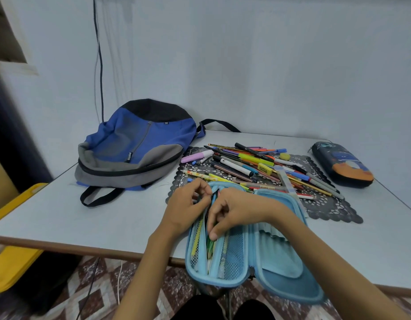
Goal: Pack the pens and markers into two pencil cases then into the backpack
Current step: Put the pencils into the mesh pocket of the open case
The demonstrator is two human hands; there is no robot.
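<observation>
A pale grey table (pixel 121 218) fills the middle of the frame, with a black lace mat (pixel 327 211) on its right part. At lower left stands a yellow box (pixel 12 271) on a patterned tile floor (pixel 100 285). A black cable (pixel 99 65) hangs down the wall at upper left.

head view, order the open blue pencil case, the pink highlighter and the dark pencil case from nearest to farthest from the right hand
1. open blue pencil case: directly under the right hand, fingers reaching into it.
2. pink highlighter: at the pen pile's left end, beyond the hand.
3. dark pencil case: closed, at the table's far right.
</observation>
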